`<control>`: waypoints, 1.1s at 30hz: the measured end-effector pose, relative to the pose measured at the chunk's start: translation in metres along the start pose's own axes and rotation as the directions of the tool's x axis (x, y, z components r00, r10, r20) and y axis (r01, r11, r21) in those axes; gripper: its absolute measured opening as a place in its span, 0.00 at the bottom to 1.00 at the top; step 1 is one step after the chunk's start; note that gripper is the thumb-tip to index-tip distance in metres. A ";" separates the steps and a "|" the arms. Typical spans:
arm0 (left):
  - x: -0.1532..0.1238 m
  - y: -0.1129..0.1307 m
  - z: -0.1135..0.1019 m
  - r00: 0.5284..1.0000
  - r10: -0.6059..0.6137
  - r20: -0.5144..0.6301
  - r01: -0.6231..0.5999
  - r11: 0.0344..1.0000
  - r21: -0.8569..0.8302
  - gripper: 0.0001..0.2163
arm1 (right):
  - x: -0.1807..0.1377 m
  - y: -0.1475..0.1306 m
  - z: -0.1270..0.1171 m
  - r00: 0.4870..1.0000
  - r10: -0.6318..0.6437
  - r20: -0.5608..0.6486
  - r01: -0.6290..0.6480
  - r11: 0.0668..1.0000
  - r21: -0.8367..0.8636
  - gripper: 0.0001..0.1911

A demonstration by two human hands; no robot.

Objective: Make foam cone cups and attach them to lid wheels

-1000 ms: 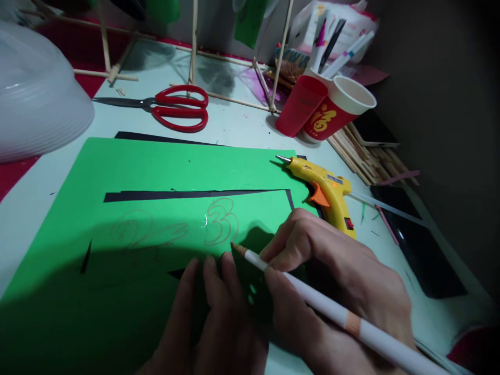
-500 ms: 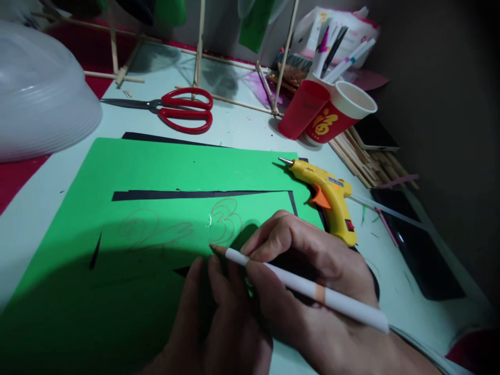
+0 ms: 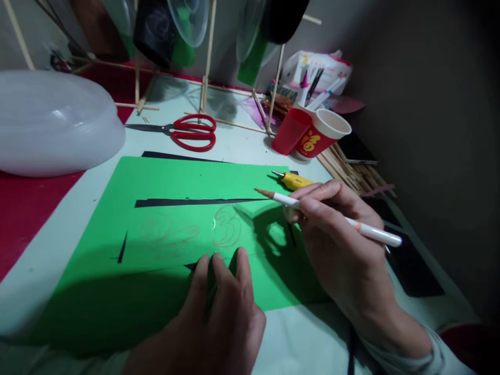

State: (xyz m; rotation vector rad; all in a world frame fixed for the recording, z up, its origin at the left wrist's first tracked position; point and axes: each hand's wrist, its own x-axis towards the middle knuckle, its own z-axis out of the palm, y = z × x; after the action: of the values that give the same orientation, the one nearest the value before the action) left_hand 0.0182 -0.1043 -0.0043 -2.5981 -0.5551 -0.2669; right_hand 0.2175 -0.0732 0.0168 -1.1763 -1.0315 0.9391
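My right hand [image 3: 339,234] grips a white pencil [image 3: 287,200] with a brown tip, raised above the green sheet [image 3: 187,179]. Its shadow falls on the sheet. My left hand [image 3: 222,307] rests on the sheet with its fingers spread, just below the drawn outlines. One pencilled shape [image 3: 227,227] resembles a rounded "3"; a fainter outline [image 3: 170,229] lies left of it. Dark slits and strips show through cuts in the green sheet. Behind my right hand a yellow glue gun [image 3: 296,181] is mostly hidden.
Red-handled scissors [image 3: 193,136] lie beyond the sheet. A red cup [image 3: 292,130] and a paper cup [image 3: 322,133] stand at back right, near wooden sticks [image 3: 332,169]. A translucent bowl [image 3: 58,125] sits at left. A stick frame [image 3: 207,67] rises behind. A dark phone [image 3: 414,271] lies right.
My right hand has lifted the pencil off the sheet and moved up and right, now covering much of the glue gun. My left hand stays on the sheet, its fingers more spread. The view has shifted.
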 end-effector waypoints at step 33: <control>0.035 0.005 0.010 0.994 -0.095 -0.052 0.091 0.993 -0.077 0.07 | -0.014 -0.001 -0.022 0.985 0.014 0.169 0.027 0.971 -0.237 0.04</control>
State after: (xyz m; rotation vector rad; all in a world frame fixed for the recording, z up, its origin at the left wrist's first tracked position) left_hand 0.0526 -0.0919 -0.0057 -2.6314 -0.6589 -0.3964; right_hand 0.2350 -0.0925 0.0138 -1.3062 -1.3137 0.9413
